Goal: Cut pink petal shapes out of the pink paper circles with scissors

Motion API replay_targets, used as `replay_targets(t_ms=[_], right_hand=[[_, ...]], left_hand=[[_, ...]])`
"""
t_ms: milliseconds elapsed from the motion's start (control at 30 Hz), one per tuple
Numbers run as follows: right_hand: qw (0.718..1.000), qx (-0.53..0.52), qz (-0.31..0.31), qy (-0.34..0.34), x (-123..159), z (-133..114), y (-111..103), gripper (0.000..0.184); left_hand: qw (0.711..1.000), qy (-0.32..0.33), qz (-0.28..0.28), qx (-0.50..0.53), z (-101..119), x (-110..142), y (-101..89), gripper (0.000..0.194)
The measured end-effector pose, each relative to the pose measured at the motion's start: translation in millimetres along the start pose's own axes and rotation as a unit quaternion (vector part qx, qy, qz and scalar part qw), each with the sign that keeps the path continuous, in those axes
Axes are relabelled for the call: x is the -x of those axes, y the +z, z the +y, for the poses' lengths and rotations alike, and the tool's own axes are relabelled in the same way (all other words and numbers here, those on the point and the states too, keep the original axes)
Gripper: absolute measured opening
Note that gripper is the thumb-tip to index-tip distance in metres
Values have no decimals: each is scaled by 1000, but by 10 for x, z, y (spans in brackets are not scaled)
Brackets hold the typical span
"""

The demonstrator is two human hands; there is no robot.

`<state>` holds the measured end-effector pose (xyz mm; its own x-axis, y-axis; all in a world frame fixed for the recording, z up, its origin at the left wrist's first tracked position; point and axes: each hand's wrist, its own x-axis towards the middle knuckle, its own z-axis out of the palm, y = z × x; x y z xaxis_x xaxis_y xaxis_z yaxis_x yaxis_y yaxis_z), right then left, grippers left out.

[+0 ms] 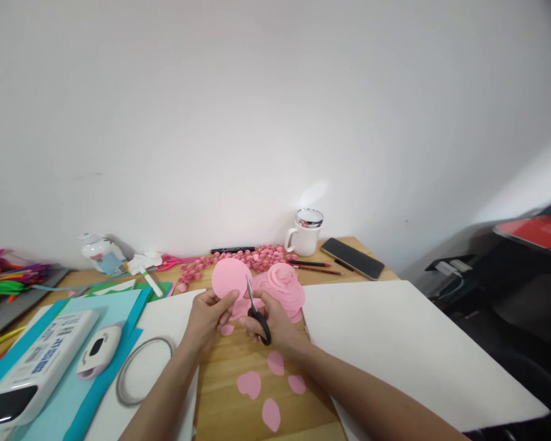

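Between thumb and fingers, my left hand [209,315] pinches a round pink paper disc [231,278] at its lower edge. My right hand [273,321] grips black-handled scissors [259,320], their blades pointing up beside the disc's right edge. I cannot tell whether the blades touch the paper. Just behind my right hand lies a pile of pink paper spirals and circles [284,285]. Below the hands, several small pink paper pieces [249,384] are scattered on the wooden table [220,404].
Small rolled pink paper flowers [261,257] line the back, near a white mug [305,233], pencils [312,268] and a phone [352,258]. White boards [395,343] flank the wood. At left are a tape roll [123,392], a white device [100,350], a white box [41,367] and a bottle [101,254].
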<state>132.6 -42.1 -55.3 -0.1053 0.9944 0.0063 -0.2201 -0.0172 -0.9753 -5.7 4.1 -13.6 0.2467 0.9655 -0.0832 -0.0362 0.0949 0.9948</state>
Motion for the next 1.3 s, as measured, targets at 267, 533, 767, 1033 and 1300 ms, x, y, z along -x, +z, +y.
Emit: replay_targets(t_ms=[267,533,767,1033,1300], right_hand=[[998,-62,10,-6,-15,-95,13,55],[997,-76,8,-16,-28,-36,18,50],[999,-37,6,-18,-20,-13,-6,41],[999,-13,12,-27,-35,62,-30,40],[1000,4,1,-2,-5,-36,15,48]], left_hand=[[999,-1,-23,-32,-3,3,-17,38],[1000,4,-17,-26,19,14,-2,39],[999,19,-15,-22,-11,-4,-31,34],[999,31,-12,-6,10,-10,-28,36],[999,-8,-34,32,-43,1,-7,37]])
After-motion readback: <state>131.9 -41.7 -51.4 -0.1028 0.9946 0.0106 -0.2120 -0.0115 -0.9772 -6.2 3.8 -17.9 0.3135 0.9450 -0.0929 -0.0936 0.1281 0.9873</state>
